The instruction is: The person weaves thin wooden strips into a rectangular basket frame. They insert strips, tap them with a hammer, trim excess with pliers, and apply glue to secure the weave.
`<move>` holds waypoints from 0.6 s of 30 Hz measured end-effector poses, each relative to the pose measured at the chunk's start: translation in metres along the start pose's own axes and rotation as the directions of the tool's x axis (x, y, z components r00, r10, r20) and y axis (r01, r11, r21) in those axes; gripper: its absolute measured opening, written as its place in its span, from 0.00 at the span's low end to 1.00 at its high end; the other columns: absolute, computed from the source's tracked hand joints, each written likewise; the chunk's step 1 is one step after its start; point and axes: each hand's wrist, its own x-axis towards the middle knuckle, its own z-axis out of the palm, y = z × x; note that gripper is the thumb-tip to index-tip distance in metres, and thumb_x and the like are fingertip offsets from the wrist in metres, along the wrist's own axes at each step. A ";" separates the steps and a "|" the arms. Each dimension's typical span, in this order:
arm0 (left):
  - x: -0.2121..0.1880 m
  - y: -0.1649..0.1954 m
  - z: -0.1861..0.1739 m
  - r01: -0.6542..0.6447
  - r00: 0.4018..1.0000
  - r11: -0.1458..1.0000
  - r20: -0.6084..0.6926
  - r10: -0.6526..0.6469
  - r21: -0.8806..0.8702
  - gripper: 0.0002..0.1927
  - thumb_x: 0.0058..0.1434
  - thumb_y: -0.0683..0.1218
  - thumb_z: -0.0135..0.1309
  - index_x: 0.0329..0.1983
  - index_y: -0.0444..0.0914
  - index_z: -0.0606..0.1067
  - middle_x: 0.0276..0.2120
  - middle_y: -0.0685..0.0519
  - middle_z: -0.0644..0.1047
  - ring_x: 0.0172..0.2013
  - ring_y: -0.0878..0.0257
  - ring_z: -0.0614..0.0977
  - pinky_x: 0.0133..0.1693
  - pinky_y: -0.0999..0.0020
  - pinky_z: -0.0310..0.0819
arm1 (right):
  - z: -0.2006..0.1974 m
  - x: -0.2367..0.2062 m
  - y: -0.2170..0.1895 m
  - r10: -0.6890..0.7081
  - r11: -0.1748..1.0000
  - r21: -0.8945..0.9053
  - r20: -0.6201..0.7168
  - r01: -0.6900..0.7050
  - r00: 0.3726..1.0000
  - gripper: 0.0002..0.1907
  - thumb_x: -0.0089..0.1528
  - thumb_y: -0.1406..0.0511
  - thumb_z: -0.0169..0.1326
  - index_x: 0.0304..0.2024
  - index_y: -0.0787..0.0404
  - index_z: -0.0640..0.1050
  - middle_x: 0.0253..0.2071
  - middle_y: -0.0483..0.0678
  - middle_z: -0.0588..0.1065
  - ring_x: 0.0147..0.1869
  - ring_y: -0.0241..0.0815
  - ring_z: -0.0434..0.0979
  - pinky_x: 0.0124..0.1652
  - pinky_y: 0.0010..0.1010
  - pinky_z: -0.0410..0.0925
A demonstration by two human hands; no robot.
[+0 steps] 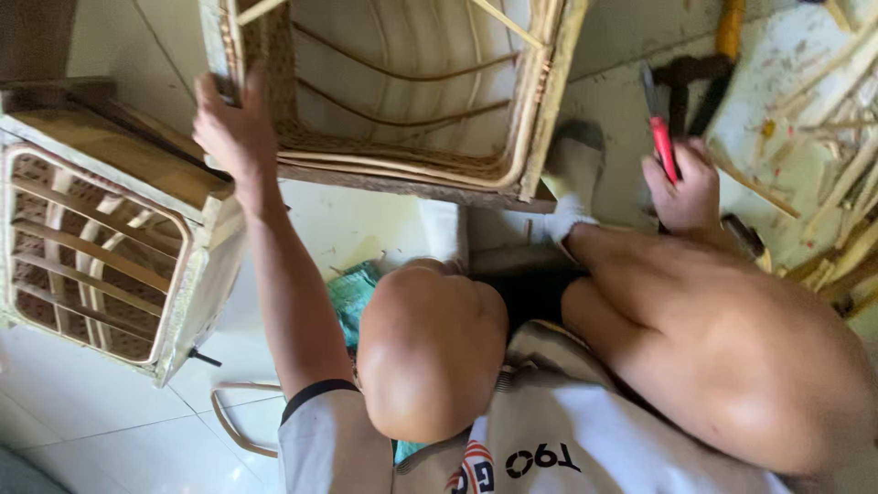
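My left hand (233,128) grips the near left corner of a woven rattan frame (540,101) that stands on the tiled floor in front of my bent knees. Thin curved canes cross the frame's open inside. My right hand (681,187) is to the right of the frame and is closed around a red-handled cutting tool (660,137), whose metal tip points away from me. A foot in a white sock (572,183) rests against the frame's near right corner.
A second rattan frame (101,256) with curved slats lies at the left. Loose cane strips (828,101) and a yellow-handled tool (729,32) lie at the right. A green cloth (349,293) and a bent cane loop (233,430) are on the white tiles.
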 end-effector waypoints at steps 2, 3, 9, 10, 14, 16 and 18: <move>-0.001 0.006 -0.002 0.062 0.997 0.998 0.034 -0.063 0.004 0.23 0.70 0.62 0.64 0.35 0.42 0.71 0.21 0.54 0.78 0.14 0.67 0.74 0.18 0.66 0.74 | 0.011 -0.020 0.011 0.347 0.919 0.173 0.068 -0.354 0.935 0.12 0.74 0.66 0.61 0.39 0.68 0.76 0.32 0.54 0.73 0.34 0.46 0.74 0.38 0.34 0.68; -0.002 0.009 -0.004 0.063 0.997 0.998 0.035 -0.064 0.023 0.25 0.70 0.64 0.63 0.34 0.42 0.70 0.21 0.55 0.78 0.14 0.68 0.74 0.19 0.66 0.75 | 0.013 -0.025 0.012 0.503 0.818 0.245 0.131 -0.519 0.854 0.13 0.74 0.66 0.61 0.38 0.68 0.76 0.28 0.54 0.73 0.30 0.43 0.73 0.36 0.33 0.67; 0.012 0.027 -0.015 -0.028 0.986 0.993 0.165 0.009 0.113 0.27 0.75 0.65 0.58 0.37 0.39 0.67 0.20 0.54 0.75 0.15 0.68 0.73 0.15 0.67 0.72 | -0.040 0.042 -0.050 0.295 0.787 0.519 0.160 -0.335 0.942 0.12 0.72 0.64 0.58 0.49 0.70 0.76 0.39 0.51 0.79 0.31 0.36 0.80 0.31 0.29 0.75; 0.016 0.029 -0.016 -0.030 0.980 0.993 0.198 0.007 0.115 0.27 0.76 0.65 0.57 0.38 0.38 0.67 0.19 0.54 0.75 0.15 0.68 0.73 0.14 0.67 0.72 | -0.053 0.068 -0.071 0.188 0.891 0.377 0.201 -0.253 0.961 0.12 0.74 0.65 0.58 0.51 0.71 0.76 0.42 0.53 0.79 0.38 0.38 0.81 0.38 0.29 0.75; 0.028 0.041 -0.008 0.007 0.995 0.999 0.103 -0.012 0.043 0.27 0.74 0.66 0.55 0.39 0.40 0.67 0.20 0.51 0.76 0.13 0.63 0.73 0.15 0.64 0.70 | -0.061 0.187 -0.174 -0.407 0.897 0.345 0.407 0.275 0.818 0.17 0.68 0.64 0.55 0.58 0.64 0.75 0.51 0.61 0.77 0.47 0.46 0.79 0.45 0.36 0.73; 0.030 0.045 -0.008 -0.024 0.998 0.998 0.064 0.021 0.053 0.28 0.73 0.67 0.55 0.34 0.41 0.67 0.20 0.52 0.77 0.15 0.64 0.76 0.16 0.64 0.72 | -0.031 0.240 -0.225 -0.071 0.989 0.139 0.774 -0.059 0.630 0.24 0.63 0.63 0.56 0.62 0.56 0.78 0.24 0.48 0.77 0.21 0.39 0.72 0.24 0.34 0.68; 0.032 0.050 -0.010 0.052 0.993 0.999 0.109 -0.053 0.014 0.27 0.72 0.67 0.55 0.35 0.40 0.66 0.21 0.51 0.77 0.15 0.61 0.77 0.17 0.60 0.73 | 0.013 0.280 -0.270 0.104 0.995 -0.100 0.919 -0.032 0.380 0.27 0.67 0.62 0.54 0.71 0.48 0.74 0.21 0.54 0.71 0.19 0.44 0.70 0.23 0.40 0.66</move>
